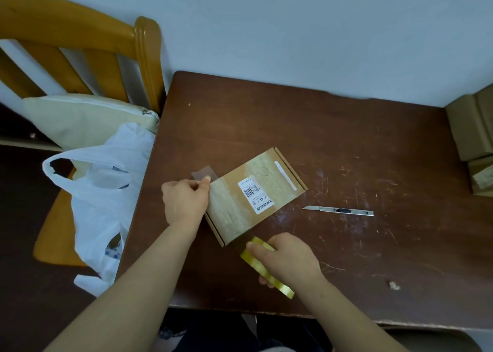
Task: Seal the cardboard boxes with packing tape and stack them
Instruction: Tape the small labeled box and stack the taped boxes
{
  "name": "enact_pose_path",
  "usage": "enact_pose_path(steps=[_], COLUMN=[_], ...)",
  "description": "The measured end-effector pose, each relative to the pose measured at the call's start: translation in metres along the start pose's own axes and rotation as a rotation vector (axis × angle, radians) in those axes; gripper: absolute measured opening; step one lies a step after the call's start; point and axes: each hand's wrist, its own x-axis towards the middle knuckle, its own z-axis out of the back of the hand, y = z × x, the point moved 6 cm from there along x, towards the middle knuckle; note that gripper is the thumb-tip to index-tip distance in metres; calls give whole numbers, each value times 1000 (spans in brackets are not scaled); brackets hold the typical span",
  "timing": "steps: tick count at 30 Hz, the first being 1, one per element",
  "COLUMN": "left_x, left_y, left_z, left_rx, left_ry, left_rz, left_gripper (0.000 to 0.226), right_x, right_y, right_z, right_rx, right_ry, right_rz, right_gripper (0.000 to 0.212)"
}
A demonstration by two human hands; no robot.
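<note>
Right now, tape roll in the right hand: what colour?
Glossy yellow. The tape roll sits in the right hand; head view shows it best.

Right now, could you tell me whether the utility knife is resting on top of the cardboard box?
No, the utility knife lies flat on the table to the right of the cardboard box, clear of it.

We are showing our left forearm [138, 271] and right forearm [354, 306] bare from the bottom of the view to the wrists, with the left hand [184, 202] and the right hand [290, 258] uncovered as well. Lower down we are wearing dark clothing [218, 333] over the lap, its fabric looking bluish and patterned at one spot.
</note>
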Motion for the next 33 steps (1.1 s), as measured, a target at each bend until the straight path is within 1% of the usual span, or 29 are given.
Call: enact_pose_path(steps=[2,4,7,8,9,11,12,13,14,16,17,21,26,28,30,31,33], left_x=[-6,-8,-8,-9,-10,-21,-27,-30,-30,-27,-25,-21,-21,-19,-19,-20,-22], left_y=[-4,-9,-5,-5,-10,-30,-39,-44,-44,-36,-32,-30,-30,-29,-28,-28,-30], left_z=[2,5,8,10,13,18,14,7,-1,-14,-17,-19,-21,-21,-18,-17,-14], left_rx=[85,167,150,138,153,223,266,286,288,255,240,244,181,131,17,-41,-84], left_ry=[-32,-73,-57,-64,-112,-231,-231,-174,-68,130,168,187,213,246,318,355,405], left_rz=[1,-4,122,103,-1,-375,-543,-639,-649,-555,-525,-498,-369,-327,-272,-255,-278], left_gripper=[41,48,83,84,76,43,28,22,24,39,42,41,41,32,20,18,18], right_x=[2,4,6,6,6,6,6,6,7,9,9,10,5,1,-1,-2,-3], right_y=[0,1,-1,-2,-2,-2,-1,0,1,1,1,1,-7,-11,-14,-16,-18], right_z=[-1,0,-1,-1,-1,-2,-2,-2,-2,-2,-2,-3,0,-1,-1,-1,-1], right_rx=[-1,-4,11,15,16,14,16,20,25,39,41,53,125,148,173,185,227], right_ry=[4,9,17,16,16,19,18,15,6,-18,-29,-56,-121,-134,-136,-134,-129], right_rz=[3,6,-4,-3,0,6,8,12,16,19,21,34,48,59,65,63,56], right_gripper=[45,44,43,43,43,43,43,43,43,45,46,49,48,49,52,52,54])
